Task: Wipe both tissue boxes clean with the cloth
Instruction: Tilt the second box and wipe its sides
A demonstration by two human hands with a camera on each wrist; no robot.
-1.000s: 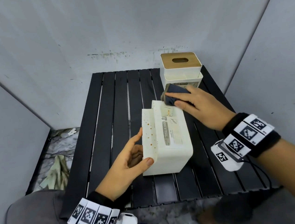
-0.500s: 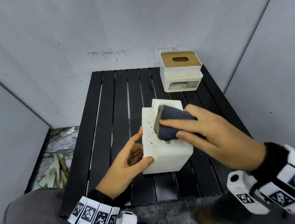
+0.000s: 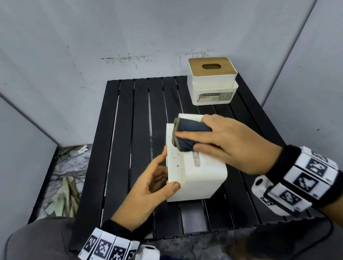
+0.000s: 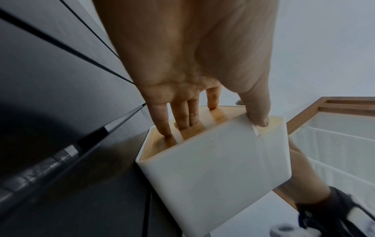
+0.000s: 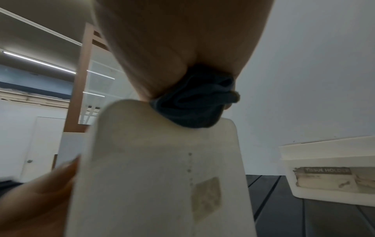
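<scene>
A white tissue box (image 3: pixel 201 175) lies on its side mid-table, with brown specks along its left edge. My left hand (image 3: pixel 165 169) grips its near left corner: the thumb on the end face, the fingers (image 4: pixel 180 121) inside the open side. My right hand (image 3: pixel 188 141) holds a bunched dark blue cloth (image 3: pixel 189 132) and presses it on the box's upper face near the far end. The right wrist view shows the cloth (image 5: pixel 192 105) under my palm against the box (image 5: pixel 152 184). A second white tissue box (image 3: pixel 213 84) with a wooden lid stands upright at the table's far right.
The black slatted table (image 3: pixel 137 132) is boxed in by grey panels at the back and on both sides. Left of the table, a crumpled rag (image 3: pixel 66 193) lies on the floor. My grey-clad knee (image 3: pixel 36 251) is at the near left.
My right hand swept the cloth from the box's far end onto its upper face, toward me and leftward, then eased slightly back. The left hand's hold has not changed.
</scene>
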